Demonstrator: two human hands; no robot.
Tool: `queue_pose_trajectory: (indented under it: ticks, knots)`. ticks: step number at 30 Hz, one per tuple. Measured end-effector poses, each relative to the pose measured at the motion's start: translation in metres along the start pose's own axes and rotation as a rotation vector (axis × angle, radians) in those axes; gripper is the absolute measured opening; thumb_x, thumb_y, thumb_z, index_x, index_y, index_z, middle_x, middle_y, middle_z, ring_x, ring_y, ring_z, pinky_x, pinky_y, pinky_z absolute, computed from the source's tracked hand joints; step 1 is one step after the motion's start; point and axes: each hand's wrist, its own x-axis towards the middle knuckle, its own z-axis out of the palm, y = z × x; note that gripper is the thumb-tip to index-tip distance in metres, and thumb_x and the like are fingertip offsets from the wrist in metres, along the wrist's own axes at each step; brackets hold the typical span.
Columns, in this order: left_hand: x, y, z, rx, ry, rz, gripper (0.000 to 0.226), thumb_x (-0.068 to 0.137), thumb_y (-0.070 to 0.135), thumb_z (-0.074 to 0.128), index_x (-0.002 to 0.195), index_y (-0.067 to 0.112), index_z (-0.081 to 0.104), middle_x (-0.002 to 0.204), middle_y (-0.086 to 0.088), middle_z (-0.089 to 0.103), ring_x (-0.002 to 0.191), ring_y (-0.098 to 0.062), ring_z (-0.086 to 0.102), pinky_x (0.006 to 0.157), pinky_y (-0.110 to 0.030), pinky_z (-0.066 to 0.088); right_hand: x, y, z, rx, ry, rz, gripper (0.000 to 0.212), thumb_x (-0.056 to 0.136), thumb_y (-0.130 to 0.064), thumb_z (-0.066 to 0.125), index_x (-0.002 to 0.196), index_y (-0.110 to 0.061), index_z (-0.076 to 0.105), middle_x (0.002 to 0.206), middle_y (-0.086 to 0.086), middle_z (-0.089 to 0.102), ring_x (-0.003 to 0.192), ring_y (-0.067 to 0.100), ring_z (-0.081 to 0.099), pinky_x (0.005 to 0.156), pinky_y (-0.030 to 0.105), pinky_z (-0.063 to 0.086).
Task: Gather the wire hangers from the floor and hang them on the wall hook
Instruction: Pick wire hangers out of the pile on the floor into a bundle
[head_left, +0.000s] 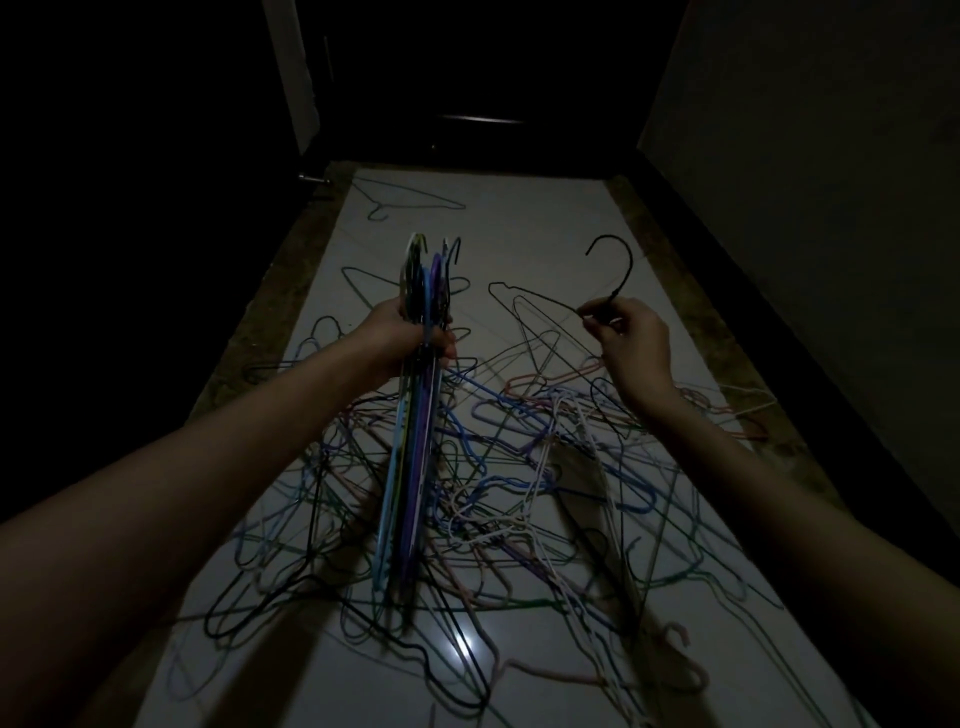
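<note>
My left hand (410, 338) grips a bundle of hangers (415, 415), long axis twelve-to-six, hooks up at twelve. My right hand (631, 340) pinches a black hanger (621, 275) at its neck, hook toward eleven. Colours probably blue, purple, green. A tangled pile (519, 493) covers the floor (519, 228).

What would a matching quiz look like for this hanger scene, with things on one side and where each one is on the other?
Things:
1. bundle of hangers
2. black hanger
3. tangled pile of hangers
4. lone hanger

Places:
A. spread over the floor below both arms
B. gripped in the left hand
C. flat on the floor at the far end, near the door
D. pinched in the right hand

Pairs: 1-B, 2-D, 3-A, 4-C
</note>
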Motion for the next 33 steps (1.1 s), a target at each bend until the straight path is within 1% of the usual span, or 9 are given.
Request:
queue_pose_trajectory:
  ticks: [4, 8, 10, 14, 19, 22, 25, 30, 33]
  knots:
    - [-0.002, 0.003, -0.001, -0.008, 0.001, -0.002, 0.025, 0.082, -0.015, 0.056, 0.087, 0.009, 0.057, 0.082, -0.01, 0.063, 0.068, -0.017, 0.064, 0.049, -0.019, 0.053, 0.003, -0.01, -0.008, 0.054, -0.004, -0.012, 0.014, 0.09, -0.008, 0.057, 0.093, -0.015, 0.068, 0.099, 0.009, 0.064, 0.081, 0.017, 0.056, 0.07, 0.029, 0.045]
    - [-0.001, 0.004, -0.003, -0.014, 0.007, 0.002, 0.024, 0.082, -0.014, 0.057, 0.088, 0.009, 0.057, 0.083, -0.011, 0.064, 0.07, -0.019, 0.066, 0.055, -0.023, 0.057, 0.008, -0.024, -0.016, 0.142, -0.003, -0.015, 0.012, 0.09, -0.01, 0.056, 0.095, -0.013, 0.067, 0.099, 0.005, 0.066, 0.086, 0.018, 0.059, 0.074, 0.034, 0.049]
    - [-0.002, 0.006, -0.003, -0.019, 0.0, 0.004, 0.024, 0.082, -0.013, 0.055, 0.089, 0.01, 0.057, 0.082, -0.011, 0.063, 0.07, -0.019, 0.065, 0.054, -0.022, 0.056, 0.012, -0.032, -0.019, 0.197, 0.012, -0.018, 0.011, 0.09, -0.01, 0.056, 0.095, -0.011, 0.066, 0.096, 0.002, 0.066, 0.086, 0.015, 0.059, 0.071, 0.031, 0.048]
    - [-0.006, 0.009, -0.002, -0.029, -0.004, 0.012, 0.026, 0.083, -0.015, 0.052, 0.088, 0.01, 0.056, 0.082, -0.011, 0.061, 0.068, -0.018, 0.063, 0.049, -0.018, 0.053, 0.019, -0.038, -0.022, 0.22, -0.002, -0.005, 0.011, 0.091, -0.01, 0.055, 0.097, -0.01, 0.065, 0.09, 0.001, 0.063, 0.076, 0.004, 0.055, 0.062, 0.017, 0.04]
    - [-0.008, 0.01, -0.002, -0.045, -0.022, 0.011, 0.025, 0.083, -0.017, 0.052, 0.089, 0.008, 0.055, 0.082, -0.011, 0.06, 0.069, -0.018, 0.062, 0.049, -0.018, 0.053, 0.012, -0.015, -0.021, 0.194, -0.051, 0.106, 0.015, 0.093, -0.011, 0.052, 0.101, -0.006, 0.064, 0.09, 0.008, 0.062, 0.073, 0.012, 0.055, 0.053, 0.019, 0.042]
    - [-0.007, 0.009, -0.002, -0.042, -0.024, 0.015, 0.025, 0.082, -0.017, 0.052, 0.089, 0.007, 0.055, 0.081, -0.011, 0.059, 0.069, -0.018, 0.062, 0.05, -0.019, 0.054, 0.003, 0.004, -0.018, 0.159, -0.11, 0.199, 0.02, 0.094, -0.012, 0.051, 0.105, -0.001, 0.064, 0.091, 0.012, 0.062, 0.071, 0.013, 0.056, 0.048, 0.016, 0.044]
    - [-0.004, 0.007, -0.002, -0.044, -0.013, 0.011, 0.026, 0.081, -0.017, 0.053, 0.088, 0.008, 0.056, 0.081, -0.011, 0.06, 0.068, -0.018, 0.063, 0.051, -0.019, 0.055, -0.004, 0.023, -0.016, 0.125, -0.173, 0.285, 0.018, 0.093, -0.009, 0.052, 0.105, 0.0, 0.063, 0.093, 0.016, 0.061, 0.08, 0.023, 0.057, 0.051, 0.022, 0.049]
    - [0.003, 0.002, -0.004, -0.028, -0.025, 0.003, 0.025, 0.081, -0.015, 0.055, 0.092, 0.007, 0.058, 0.082, -0.012, 0.063, 0.071, -0.02, 0.065, 0.058, -0.023, 0.057, -0.012, 0.047, -0.016, 0.027, -0.215, 0.33, 0.018, 0.093, -0.007, 0.052, 0.105, 0.001, 0.064, 0.095, 0.017, 0.064, 0.075, 0.022, 0.057, 0.053, 0.025, 0.047]
    - [0.004, 0.0, -0.003, -0.02, -0.031, 0.005, 0.026, 0.081, -0.015, 0.054, 0.092, 0.008, 0.058, 0.081, -0.011, 0.062, 0.072, -0.019, 0.065, 0.058, -0.023, 0.057, -0.01, 0.051, -0.018, -0.046, -0.152, 0.286, 0.018, 0.093, -0.007, 0.053, 0.104, 0.0, 0.065, 0.097, 0.019, 0.066, 0.079, 0.025, 0.06, 0.066, 0.036, 0.054]
